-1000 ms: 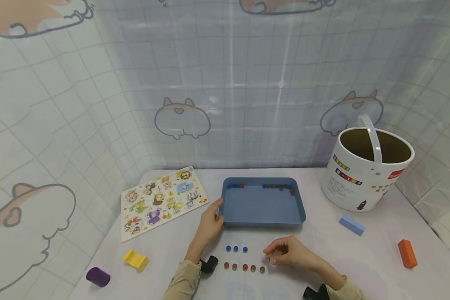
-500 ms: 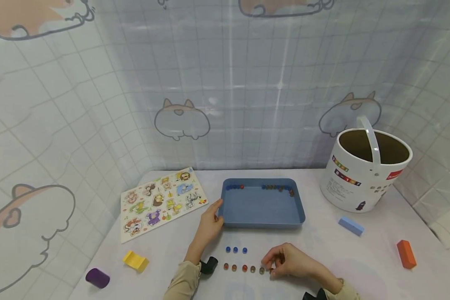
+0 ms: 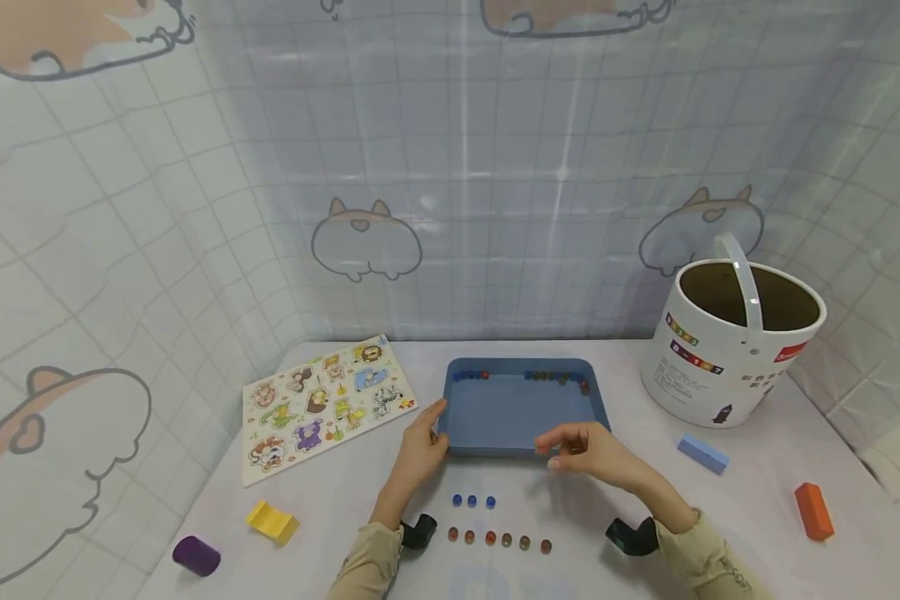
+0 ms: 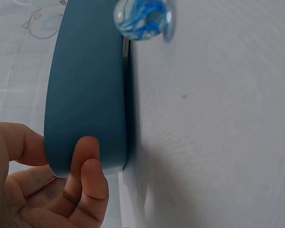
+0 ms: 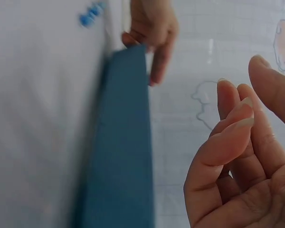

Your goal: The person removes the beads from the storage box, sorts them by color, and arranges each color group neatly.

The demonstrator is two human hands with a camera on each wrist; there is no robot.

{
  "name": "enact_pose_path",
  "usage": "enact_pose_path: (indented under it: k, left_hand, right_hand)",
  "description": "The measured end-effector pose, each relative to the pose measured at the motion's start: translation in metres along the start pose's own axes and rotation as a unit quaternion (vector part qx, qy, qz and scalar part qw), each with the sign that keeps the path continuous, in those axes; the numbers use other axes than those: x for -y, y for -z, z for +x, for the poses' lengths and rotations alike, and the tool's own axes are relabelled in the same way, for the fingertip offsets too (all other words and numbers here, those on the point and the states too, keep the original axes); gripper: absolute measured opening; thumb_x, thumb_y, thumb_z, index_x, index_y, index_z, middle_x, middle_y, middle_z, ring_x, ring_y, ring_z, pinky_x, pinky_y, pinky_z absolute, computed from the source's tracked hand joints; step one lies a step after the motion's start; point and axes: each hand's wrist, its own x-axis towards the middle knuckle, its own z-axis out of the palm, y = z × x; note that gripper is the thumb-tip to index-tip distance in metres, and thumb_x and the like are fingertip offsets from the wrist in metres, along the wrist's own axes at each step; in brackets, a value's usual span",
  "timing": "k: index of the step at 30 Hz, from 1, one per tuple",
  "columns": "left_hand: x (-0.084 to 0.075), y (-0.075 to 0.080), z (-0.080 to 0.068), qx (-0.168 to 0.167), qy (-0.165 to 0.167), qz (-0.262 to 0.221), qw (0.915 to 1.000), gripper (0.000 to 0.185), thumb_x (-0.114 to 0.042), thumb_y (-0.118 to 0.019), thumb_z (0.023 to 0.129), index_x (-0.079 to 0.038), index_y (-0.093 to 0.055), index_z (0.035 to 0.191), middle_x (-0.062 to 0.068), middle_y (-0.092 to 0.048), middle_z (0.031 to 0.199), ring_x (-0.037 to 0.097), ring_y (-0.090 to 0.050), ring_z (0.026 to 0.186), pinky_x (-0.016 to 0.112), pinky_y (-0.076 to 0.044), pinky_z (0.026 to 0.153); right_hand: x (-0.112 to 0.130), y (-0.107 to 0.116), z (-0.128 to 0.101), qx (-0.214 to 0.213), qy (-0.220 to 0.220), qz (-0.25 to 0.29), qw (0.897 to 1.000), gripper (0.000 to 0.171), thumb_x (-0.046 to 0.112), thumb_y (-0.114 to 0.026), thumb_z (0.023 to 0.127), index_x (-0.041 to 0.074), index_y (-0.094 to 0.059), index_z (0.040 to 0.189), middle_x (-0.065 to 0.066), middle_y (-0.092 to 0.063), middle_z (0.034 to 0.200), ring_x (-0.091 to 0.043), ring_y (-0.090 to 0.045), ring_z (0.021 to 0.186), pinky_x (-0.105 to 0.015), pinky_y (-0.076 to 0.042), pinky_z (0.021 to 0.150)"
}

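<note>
My left hand [image 3: 422, 442] grips the left near corner of a blue-grey tray [image 3: 525, 417]; in the left wrist view its fingers lie against the tray's wall [image 4: 85, 85]. My right hand [image 3: 588, 454] is over the tray's near edge, toward its right side. Its thumb and fingers stand apart with nothing between them, as the right wrist view shows. Glass marbles [image 3: 546, 376] line the tray's far side in two groups. In front of the tray, three blue marbles [image 3: 472, 501] form a row. Closer to me runs a row of several reddish and brownish marbles [image 3: 491, 538].
An animal puzzle board [image 3: 326, 404] lies left of the tray. A yellow block [image 3: 272, 522] and a purple cylinder [image 3: 196, 556] are at the near left. To the right are a white bucket [image 3: 708, 367] with a handle, a blue block [image 3: 702, 454] and an orange block [image 3: 814, 512].
The right hand has set a reddish-brown marble down at the right end of the near row, let go, and moved up to the tray's near edge. The left hand has stayed at the tray.
</note>
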Motion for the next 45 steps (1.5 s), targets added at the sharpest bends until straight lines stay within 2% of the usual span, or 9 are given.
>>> enact_pose_path:
  k: [3, 5, 11, 15, 19, 23, 29, 38, 45]
  left_hand:
    - [0.001, 0.000, 0.000, 0.000, -0.002, 0.004, 1.0000, 0.059, 0.004, -0.054, 0.081, 0.002, -0.047, 0.140, 0.021, -0.048, 0.145, 0.002, -0.045, 0.051, 0.019, -0.043, 0.049]
    - [0.002, 0.002, 0.000, 0.000, -0.002, 0.007, 1.0000, 0.059, 0.003, -0.054, 0.082, 0.003, -0.047, 0.140, 0.021, -0.047, 0.145, 0.002, -0.044, 0.051, 0.019, -0.043, 0.050]
    - [0.005, 0.004, 0.001, -0.002, -0.008, 0.011, 0.9999, 0.059, 0.003, -0.054, 0.081, 0.003, -0.047, 0.140, 0.022, -0.048, 0.145, 0.001, -0.039, 0.049, 0.019, -0.040, 0.049]
    - [0.005, 0.003, -0.002, 0.004, 0.002, 0.006, 1.0000, 0.060, 0.003, -0.053, 0.082, 0.002, -0.046, 0.141, 0.021, -0.048, 0.145, 0.001, -0.040, 0.047, 0.019, -0.040, 0.047]
    - [0.005, 0.003, -0.003, 0.003, 0.003, 0.005, 1.0000, 0.059, 0.002, -0.053, 0.082, 0.003, -0.046, 0.141, 0.021, -0.048, 0.144, 0.001, -0.040, 0.048, 0.019, -0.040, 0.047]
    - [0.004, 0.003, -0.004, 0.003, 0.001, 0.000, 1.0000, 0.059, 0.004, -0.053, 0.082, 0.004, -0.046, 0.140, 0.021, -0.048, 0.144, 0.001, -0.039, 0.047, 0.019, -0.039, 0.046]
    - [0.004, 0.001, -0.003, 0.006, -0.008, -0.003, 0.9999, 0.059, 0.004, -0.053, 0.082, 0.004, -0.045, 0.141, 0.022, -0.047, 0.145, 0.001, -0.035, 0.047, 0.018, -0.039, 0.047]
    - [0.000, 0.001, -0.003, 0.005, -0.010, -0.002, 0.9999, 0.060, 0.004, -0.053, 0.081, 0.004, -0.046, 0.140, 0.022, -0.047, 0.145, 0.000, -0.035, 0.047, 0.017, -0.038, 0.047]
    - [0.000, 0.000, -0.001, -0.004, -0.013, 0.013, 0.9998, 0.058, 0.003, -0.053, 0.082, 0.003, -0.047, 0.140, 0.019, -0.048, 0.145, -0.001, -0.034, 0.049, 0.016, -0.036, 0.048]
  right_hand:
    - [0.006, 0.012, 0.014, -0.009, 0.018, -0.024, 1.000, 0.035, 0.016, -0.064, 0.091, -0.003, -0.063, 0.120, -0.015, -0.069, 0.113, -0.012, -0.061, 0.077, -0.030, -0.051, 0.064]
    - [0.010, 0.019, 0.028, -0.016, 0.026, -0.022, 0.999, 0.034, 0.017, -0.063, 0.092, 0.001, -0.063, 0.121, -0.010, -0.069, 0.114, -0.015, -0.062, 0.082, -0.031, -0.052, 0.067]
    - [0.024, 0.034, 0.077, -0.053, -0.030, 0.059, 0.996, 0.037, 0.020, -0.061, 0.094, 0.010, -0.060, 0.129, 0.014, -0.066, 0.113, -0.009, -0.055, 0.084, -0.027, -0.045, 0.074]
    - [0.021, 0.037, 0.108, -0.075, -0.074, 0.064, 0.992, 0.046, 0.022, -0.061, 0.094, 0.007, -0.053, 0.137, 0.002, -0.064, 0.126, -0.014, -0.055, 0.095, -0.028, -0.044, 0.079]
    - [0.005, 0.034, 0.137, -0.085, -0.094, 0.043, 0.991, 0.046, 0.024, -0.063, 0.093, 0.010, -0.055, 0.136, -0.010, -0.058, 0.137, -0.026, -0.054, 0.123, -0.043, -0.046, 0.099]
    - [-0.015, 0.025, 0.159, -0.102, -0.100, 0.035, 0.989, 0.043, 0.023, -0.064, 0.092, 0.009, -0.058, 0.133, -0.013, -0.060, 0.135, -0.031, -0.052, 0.127, -0.054, -0.039, 0.107]
    - [-0.038, 0.011, 0.180, -0.132, -0.125, -0.016, 0.983, 0.039, 0.023, -0.061, 0.095, 0.006, -0.061, 0.130, -0.014, -0.064, 0.129, -0.030, -0.063, 0.113, -0.046, -0.048, 0.098]
    - [-0.051, -0.002, 0.189, -0.215, -0.159, -0.068, 0.961, 0.028, 0.014, -0.067, 0.089, 0.010, -0.071, 0.116, -0.012, -0.071, 0.116, -0.023, -0.068, 0.095, -0.037, -0.055, 0.082]
    - [-0.056, -0.005, 0.191, -0.220, -0.148, -0.148, 0.953, 0.021, 0.008, -0.070, 0.085, 0.006, -0.074, 0.106, -0.014, -0.074, 0.104, -0.021, -0.070, 0.085, -0.030, -0.056, 0.071]
